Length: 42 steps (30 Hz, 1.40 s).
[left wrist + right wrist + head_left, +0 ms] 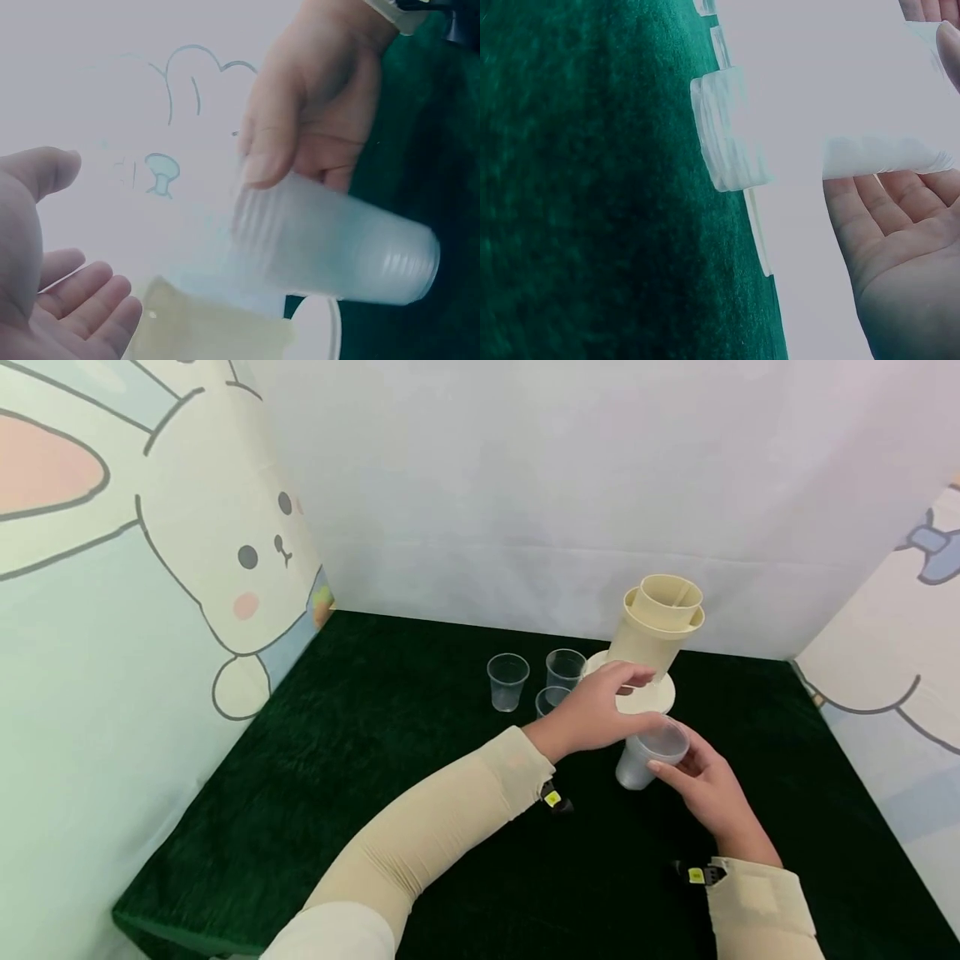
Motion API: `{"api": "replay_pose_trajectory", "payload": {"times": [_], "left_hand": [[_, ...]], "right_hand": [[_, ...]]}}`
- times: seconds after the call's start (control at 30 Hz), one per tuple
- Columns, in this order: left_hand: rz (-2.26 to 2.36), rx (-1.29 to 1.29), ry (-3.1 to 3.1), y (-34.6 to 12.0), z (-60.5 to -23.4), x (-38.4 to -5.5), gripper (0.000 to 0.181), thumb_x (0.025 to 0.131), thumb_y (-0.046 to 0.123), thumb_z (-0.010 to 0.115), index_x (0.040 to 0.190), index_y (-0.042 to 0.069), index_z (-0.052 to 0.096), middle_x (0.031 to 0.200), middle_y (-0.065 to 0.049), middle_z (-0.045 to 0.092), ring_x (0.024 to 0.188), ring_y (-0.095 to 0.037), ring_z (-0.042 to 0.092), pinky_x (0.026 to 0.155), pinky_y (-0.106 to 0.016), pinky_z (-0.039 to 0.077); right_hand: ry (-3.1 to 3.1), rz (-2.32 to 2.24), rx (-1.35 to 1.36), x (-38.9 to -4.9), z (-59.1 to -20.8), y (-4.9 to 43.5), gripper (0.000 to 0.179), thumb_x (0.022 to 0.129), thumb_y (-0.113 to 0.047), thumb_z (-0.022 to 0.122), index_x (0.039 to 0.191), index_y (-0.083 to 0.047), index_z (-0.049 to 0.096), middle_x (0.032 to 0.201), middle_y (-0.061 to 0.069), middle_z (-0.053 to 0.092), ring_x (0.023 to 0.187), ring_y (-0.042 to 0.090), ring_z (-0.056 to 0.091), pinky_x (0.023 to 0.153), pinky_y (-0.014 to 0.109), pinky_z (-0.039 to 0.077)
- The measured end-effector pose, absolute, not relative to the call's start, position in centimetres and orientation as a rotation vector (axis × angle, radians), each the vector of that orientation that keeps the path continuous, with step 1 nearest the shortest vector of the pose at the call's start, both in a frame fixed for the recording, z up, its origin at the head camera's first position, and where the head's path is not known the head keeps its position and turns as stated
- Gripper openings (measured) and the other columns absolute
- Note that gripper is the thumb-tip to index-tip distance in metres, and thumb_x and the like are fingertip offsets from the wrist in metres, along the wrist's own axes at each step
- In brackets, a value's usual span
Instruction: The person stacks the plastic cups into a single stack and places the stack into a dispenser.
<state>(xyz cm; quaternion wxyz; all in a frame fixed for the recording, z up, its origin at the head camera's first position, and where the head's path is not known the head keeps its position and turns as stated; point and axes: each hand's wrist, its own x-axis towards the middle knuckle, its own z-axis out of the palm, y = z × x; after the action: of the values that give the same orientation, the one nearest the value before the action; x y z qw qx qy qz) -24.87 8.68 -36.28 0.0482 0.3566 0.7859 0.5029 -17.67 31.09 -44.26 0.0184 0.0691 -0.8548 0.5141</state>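
A nested stack of clear plastic cups is held by my right hand, tilted with its mouth up and to the right. In the left wrist view the right thumb presses the ribbed side of the cup stack. My left hand hovers by the stack's rim with fingers loosely extended; in the left wrist view that hand holds nothing and appears apart from the cups. Behind the hands stands a cream cylindrical container on a round base, with a smaller tube in its top.
Three clear cups stand left of the container: one cup farthest left, another cup behind, and a third cup partly hidden by my left hand. Dark green cloth covers the table. Pale curtain rises behind its back edge.
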Motion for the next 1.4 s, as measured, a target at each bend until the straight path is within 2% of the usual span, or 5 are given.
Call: {"api": "replay_pose_trajectory", "payload": {"times": [0.6,0.87,1.1,1.3,1.4], "left_hand": [[1.495,1.106,2.486,1.5,-35.3,-24.1,0.065,0.095,0.036,0.077,0.149,0.01,0.052,0.145,0.0,0.054,0.128,-0.008,0.054,0.106,-0.02,0.043],[1.44,1.075,2.539,-1.9,-36.2,-23.4,0.069,0.093,0.039,0.078,0.151,0.013,0.05,0.144,0.0,0.054,0.126,-0.012,0.054,0.11,-0.036,0.046],[1.392,1.008,2.677,-5.5,-36.9,-24.6,0.073,0.094,0.039,0.078,0.154,0.013,0.046,0.147,-0.001,0.053,0.13,-0.014,0.053,0.11,-0.032,0.044],[1.38,0.897,2.763,-8.3,-36.8,-25.6,0.072,0.094,0.032,0.079,0.154,0.01,0.046,0.147,-0.005,0.052,0.133,-0.021,0.053,0.112,-0.038,0.044],[1.369,0.863,2.797,-9.1,-36.7,-26.2,0.072,0.094,0.032,0.078,0.154,0.011,0.045,0.149,-0.005,0.051,0.134,-0.02,0.051,0.113,-0.039,0.043]], "right_hand": [[-2.653,1.601,0.196,-17.7,-44.2,31.3,0.07,0.101,-0.031,0.07,0.16,-0.013,0.037,0.15,0.018,0.048,0.116,0.003,0.055,0.087,0.011,0.049],[-2.662,1.59,0.189,-17.7,-44.0,31.5,0.07,0.102,-0.032,0.069,0.16,-0.013,0.036,0.15,0.018,0.047,0.116,0.004,0.055,0.086,0.011,0.049],[-2.663,1.602,0.194,-17.8,-44.2,31.3,0.07,0.102,-0.031,0.069,0.16,-0.013,0.035,0.149,0.017,0.047,0.116,0.005,0.055,0.086,0.011,0.049],[-2.672,1.607,0.191,-17.9,-44.3,31.3,0.071,0.101,-0.033,0.069,0.161,-0.014,0.035,0.151,0.016,0.046,0.118,0.009,0.055,0.087,0.011,0.049],[-2.679,1.6,0.184,-17.9,-44.2,31.3,0.072,0.101,-0.033,0.069,0.161,-0.015,0.035,0.151,0.016,0.046,0.119,0.011,0.054,0.087,0.01,0.048]]}}
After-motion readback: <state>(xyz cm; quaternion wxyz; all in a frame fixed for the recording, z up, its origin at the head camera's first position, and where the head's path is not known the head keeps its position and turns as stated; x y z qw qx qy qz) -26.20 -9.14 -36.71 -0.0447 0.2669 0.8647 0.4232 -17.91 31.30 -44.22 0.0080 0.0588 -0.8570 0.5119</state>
